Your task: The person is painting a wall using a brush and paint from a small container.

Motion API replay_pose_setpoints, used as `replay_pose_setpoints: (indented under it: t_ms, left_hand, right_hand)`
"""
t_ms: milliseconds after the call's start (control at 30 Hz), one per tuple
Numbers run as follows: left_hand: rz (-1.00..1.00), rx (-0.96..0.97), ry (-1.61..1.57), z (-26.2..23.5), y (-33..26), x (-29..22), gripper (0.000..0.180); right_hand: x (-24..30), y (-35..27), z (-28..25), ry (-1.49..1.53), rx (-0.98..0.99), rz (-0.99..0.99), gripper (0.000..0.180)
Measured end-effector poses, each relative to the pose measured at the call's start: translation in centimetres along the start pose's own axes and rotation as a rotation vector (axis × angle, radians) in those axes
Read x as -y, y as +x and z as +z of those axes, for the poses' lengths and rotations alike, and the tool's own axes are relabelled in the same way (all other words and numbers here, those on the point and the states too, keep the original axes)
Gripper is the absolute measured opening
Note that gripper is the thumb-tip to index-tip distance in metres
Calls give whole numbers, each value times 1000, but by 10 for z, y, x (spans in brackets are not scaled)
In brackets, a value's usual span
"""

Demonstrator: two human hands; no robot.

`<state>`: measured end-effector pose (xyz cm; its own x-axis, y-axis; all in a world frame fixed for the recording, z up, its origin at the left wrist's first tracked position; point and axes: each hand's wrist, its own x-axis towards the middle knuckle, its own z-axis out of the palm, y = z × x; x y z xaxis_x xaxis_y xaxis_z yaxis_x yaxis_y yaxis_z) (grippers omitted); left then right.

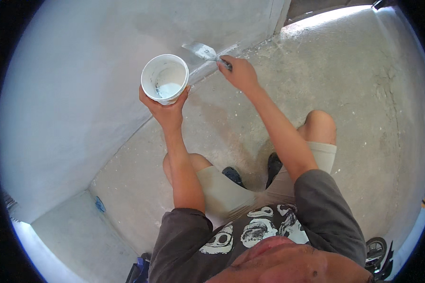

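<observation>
A: Left hand [166, 109] cups the round white plastic tub [165, 78] from beneath, fingers wrapped, rim level; presumably so the pale filler inside stays put.

B: And the right hand [239, 73]?

A: Closed on the handle of a flat metal putty knife [200, 50], blade just beyond the knuckles, pressed to the grey plastered wall [80, 70] where it meets the concrete floor [354, 94].

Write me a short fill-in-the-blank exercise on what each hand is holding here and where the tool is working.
1. The left hand holds a white ____ of pale paste from below.
2. The right hand grips a putty knife by its ____.
3. The blade meets the base of the wall, where it joins the concrete ____.

Missing words: bucket; handle; floor
</observation>
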<state>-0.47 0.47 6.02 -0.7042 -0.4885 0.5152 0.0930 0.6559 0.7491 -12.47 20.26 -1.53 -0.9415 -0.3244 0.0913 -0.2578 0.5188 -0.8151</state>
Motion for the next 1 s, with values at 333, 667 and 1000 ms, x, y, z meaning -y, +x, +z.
replay_pose_setpoints:
  t_ms: [333,667,1000]
  left_hand:
    - [-70,-74,-27,-3,5,-9,117]
    - [-86,-67,-59,-6,5,2,118]
    - [-107,-70,-52,-5,4,3,120]
  right_hand:
    - [3,-22,56,-128,-275,52,33]
    - [33,-28,40,45,-273,18,29]
    - [-27,-21,64,-199,-136,90,33]
